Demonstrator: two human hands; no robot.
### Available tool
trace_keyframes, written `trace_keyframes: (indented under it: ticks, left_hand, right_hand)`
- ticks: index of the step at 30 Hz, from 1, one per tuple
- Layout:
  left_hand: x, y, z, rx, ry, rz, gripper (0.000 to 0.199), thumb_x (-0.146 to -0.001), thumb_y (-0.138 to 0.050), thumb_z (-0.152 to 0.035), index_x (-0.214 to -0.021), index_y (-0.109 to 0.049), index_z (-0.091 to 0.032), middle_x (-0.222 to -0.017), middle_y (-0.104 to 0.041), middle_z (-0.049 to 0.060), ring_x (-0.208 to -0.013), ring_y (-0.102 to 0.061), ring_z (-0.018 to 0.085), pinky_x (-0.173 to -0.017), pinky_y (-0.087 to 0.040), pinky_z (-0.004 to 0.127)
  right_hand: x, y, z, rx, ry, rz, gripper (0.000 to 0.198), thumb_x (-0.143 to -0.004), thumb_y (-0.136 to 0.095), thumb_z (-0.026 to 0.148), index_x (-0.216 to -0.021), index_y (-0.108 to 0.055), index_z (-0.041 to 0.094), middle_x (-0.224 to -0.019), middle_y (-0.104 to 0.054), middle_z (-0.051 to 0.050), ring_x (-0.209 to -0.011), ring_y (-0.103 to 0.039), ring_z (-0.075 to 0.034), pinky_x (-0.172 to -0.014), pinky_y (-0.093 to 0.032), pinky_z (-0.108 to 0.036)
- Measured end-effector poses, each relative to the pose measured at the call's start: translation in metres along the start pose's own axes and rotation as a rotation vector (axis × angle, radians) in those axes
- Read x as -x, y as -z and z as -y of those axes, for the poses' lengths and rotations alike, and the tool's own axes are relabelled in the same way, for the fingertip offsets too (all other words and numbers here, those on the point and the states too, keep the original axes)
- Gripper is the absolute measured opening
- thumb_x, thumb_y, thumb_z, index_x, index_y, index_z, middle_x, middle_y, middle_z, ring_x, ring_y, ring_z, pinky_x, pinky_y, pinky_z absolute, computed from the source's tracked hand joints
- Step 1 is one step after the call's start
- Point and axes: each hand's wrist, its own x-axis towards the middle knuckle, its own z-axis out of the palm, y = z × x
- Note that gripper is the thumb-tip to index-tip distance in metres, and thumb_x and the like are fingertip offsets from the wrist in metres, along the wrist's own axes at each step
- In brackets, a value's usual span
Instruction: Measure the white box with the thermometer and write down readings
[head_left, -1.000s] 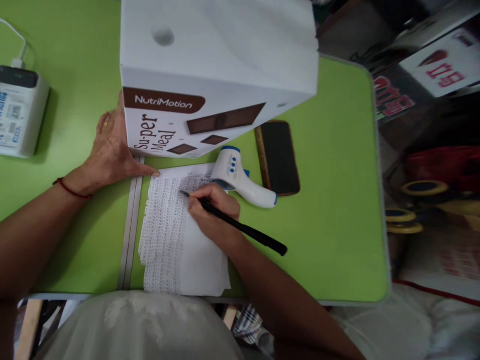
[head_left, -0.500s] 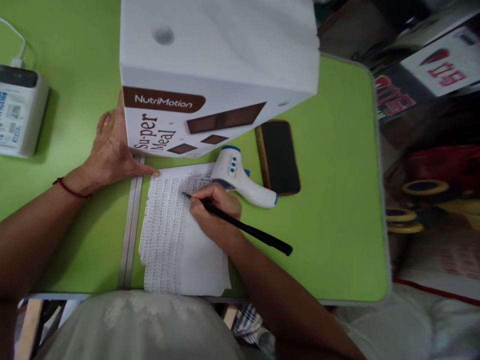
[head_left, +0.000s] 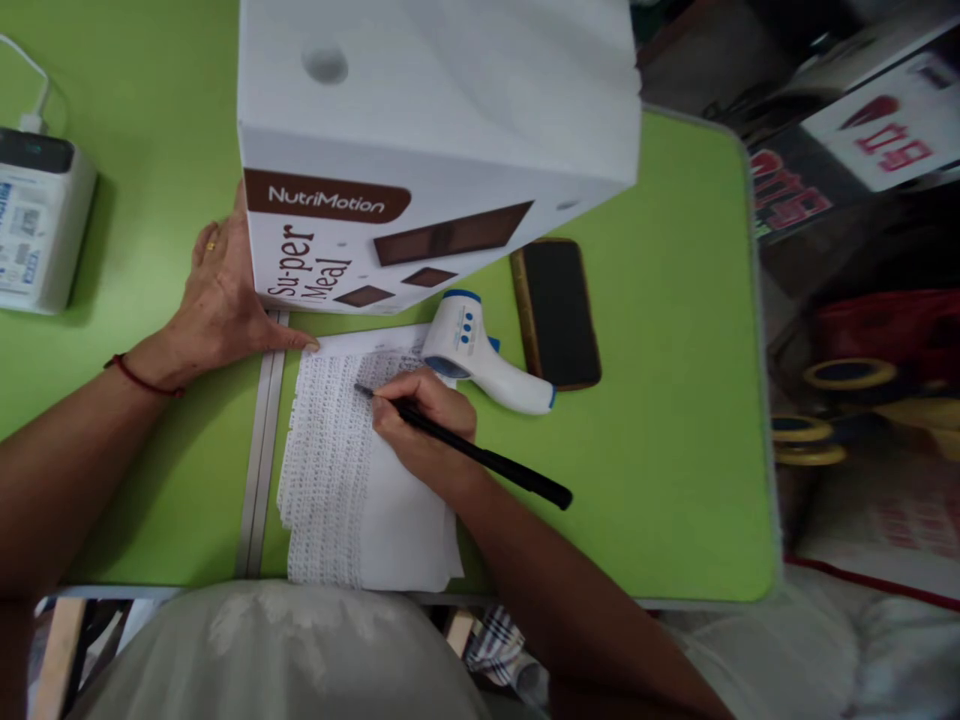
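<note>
My right hand (head_left: 424, 420) grips a black pen (head_left: 487, 458), its tip on a sheet of paper (head_left: 409, 520) covered in dense rows of small handwriting. My left hand (head_left: 221, 295) lies with thumb and fingers spread; the thumb tip touches the paper's upper left corner, and some fingers go out of sight beside a white box (head_left: 315, 260) marked NutriMotion. Just above my right hand, a white and blue infrared thermometer (head_left: 480, 355) rests across the paper's upper right corner. Right of it lies a dark phone (head_left: 559, 315) in a brown case.
Everything stands on a green folding table (head_left: 675, 450) with a metal seam. At the far left is a white power bank (head_left: 45, 220) with a cable plugged in. Beyond the right edge are a printed carton (head_left: 885, 130) and yellow-rimmed round items (head_left: 810, 440).
My right hand and the pen have shifted slightly left across the paper. My left hand, the box, the thermometer and the phone stay where they were.
</note>
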Motion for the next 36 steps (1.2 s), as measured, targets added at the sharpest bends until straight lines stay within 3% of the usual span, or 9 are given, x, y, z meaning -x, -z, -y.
trace_keyframes:
  ticks: [3, 9, 18, 22, 31, 36]
  left_hand:
    - [-0.0014, 0.002, -0.0033, -0.003, 0.027, 0.053, 0.121, -0.052, -0.074, -0.095, -0.149, -0.043, -0.029, -0.156, -0.047, 0.011, -0.15, -0.037, 0.045, -0.127, -0.021, 0.067]
    - [-0.0035, 0.0034, -0.0078, 0.015, 0.045, 0.06, 0.121, -0.054, -0.068, -0.1, -0.145, -0.048, -0.023, -0.156, -0.046, 0.016, -0.149, -0.037, 0.047, -0.126, -0.02, 0.07]
    - [-0.0033, 0.0031, -0.0069, 0.002, 0.042, 0.062, 0.12, -0.053, -0.069, -0.099, -0.142, -0.05, -0.02, -0.156, -0.046, 0.018, -0.15, -0.036, 0.047, -0.126, -0.02, 0.071]
    - [-0.0034, 0.003, -0.0071, -0.016, 0.036, 0.053, 0.116, -0.054, -0.077, -0.092, -0.143, -0.049, -0.023, -0.154, -0.048, 0.016, -0.149, -0.038, 0.046, -0.126, -0.022, 0.07]
    - [-0.0026, 0.0043, -0.0058, -0.014, 0.014, 0.054, 0.122, -0.056, -0.073, -0.094, -0.151, -0.042, -0.025, -0.155, -0.048, 0.015, -0.148, -0.039, 0.047, -0.125, -0.022, 0.07]
    - [-0.0027, 0.0036, -0.0074, -0.003, 0.026, 0.046, 0.12, -0.054, -0.07, -0.098, -0.146, -0.047, -0.023, -0.155, -0.048, 0.016, -0.148, -0.039, 0.046, -0.126, -0.022, 0.069]
  right_hand:
    - [0.0028, 0.0014, -0.0003, 0.047, -0.049, 0.002, 0.009, -0.077, -0.061, 0.018, -0.072, -0.06, 0.025, -0.057, -0.059, 0.008, -0.05, -0.053, -0.011, -0.051, -0.048, -0.026]
    - [0.0002, 0.0045, -0.0074, 0.038, -0.001, 0.05, 0.009, -0.075, -0.061, 0.019, -0.069, -0.06, 0.026, -0.055, -0.059, 0.008, -0.048, -0.053, -0.011, -0.047, -0.045, -0.025]
    - [-0.0025, 0.0011, -0.0032, 0.011, 0.04, -0.007, 0.011, -0.072, -0.058, 0.017, -0.066, -0.055, 0.026, -0.052, -0.054, 0.009, -0.045, -0.049, -0.01, -0.046, -0.043, -0.025]
    - [-0.0035, 0.0033, -0.0021, 0.008, 0.022, 0.016, 0.01, -0.073, -0.058, 0.018, -0.068, -0.056, 0.026, -0.052, -0.056, 0.008, -0.045, -0.051, -0.01, -0.046, -0.044, -0.025]
    - [-0.0007, -0.0001, -0.0035, 0.033, 0.031, -0.044, 0.011, -0.073, -0.057, 0.018, -0.067, -0.053, 0.026, -0.051, -0.052, 0.009, -0.045, -0.047, -0.01, -0.045, -0.043, -0.025]
    - [-0.0019, 0.0023, 0.0002, 0.036, 0.053, -0.047, 0.012, -0.072, -0.057, 0.019, -0.063, -0.053, 0.026, -0.048, -0.051, 0.009, -0.042, -0.048, -0.01, -0.043, -0.042, -0.024]
